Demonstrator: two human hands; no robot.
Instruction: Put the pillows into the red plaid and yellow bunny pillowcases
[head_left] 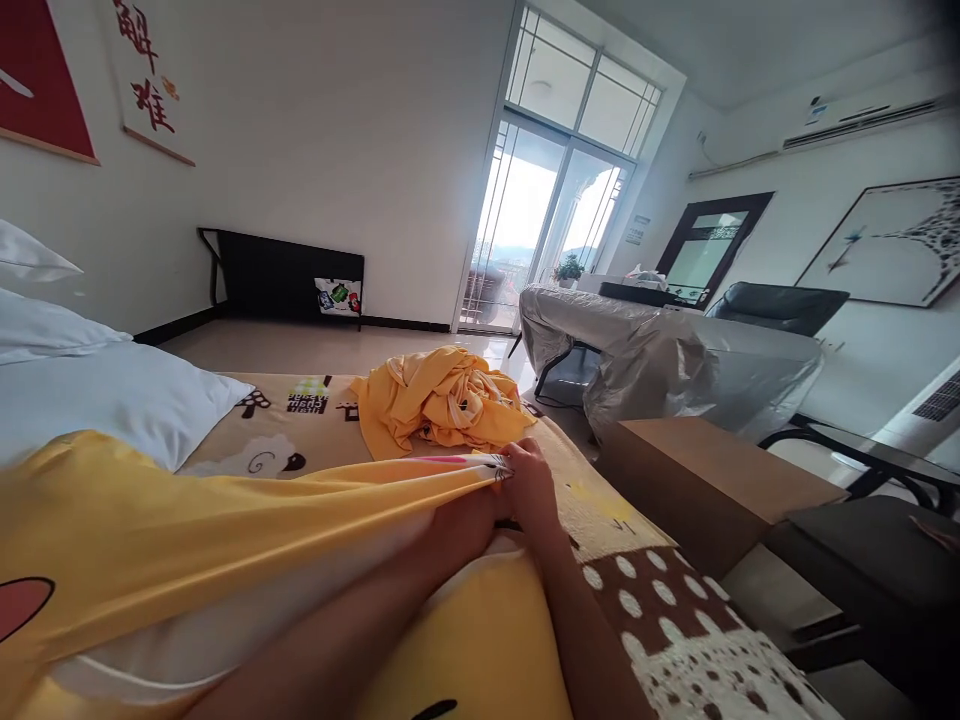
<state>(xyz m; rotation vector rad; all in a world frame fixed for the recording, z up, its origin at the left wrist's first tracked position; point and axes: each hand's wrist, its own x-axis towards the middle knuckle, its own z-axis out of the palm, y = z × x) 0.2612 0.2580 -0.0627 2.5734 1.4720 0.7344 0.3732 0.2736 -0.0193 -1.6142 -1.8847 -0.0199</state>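
A large yellow printed cloth (225, 510) with a pale underside stretches from the left edge across to my hands. My right hand (534, 490) is closed on its gathered edge, near a small white-and-pink printed patch. My left hand (469, 515) is just beside it, in the cloth's shadow; its fingers look curled against the cloth and are partly hidden. The left forearm passes beneath the raised fold. More yellow fabric (480, 640) lies between my forearms. Beyond my hands, a crumpled orange-yellow cloth (450, 395) rests on the bed's patterned blanket (630, 590).
White pillows (112, 385) lie at the left of the bed. To the right stand a cardboard box (697, 470), a desk under plastic sheeting (645, 350) and a dark chair (780, 305). A low black stand (285, 270) is against the far wall, near a glass door (555, 215).
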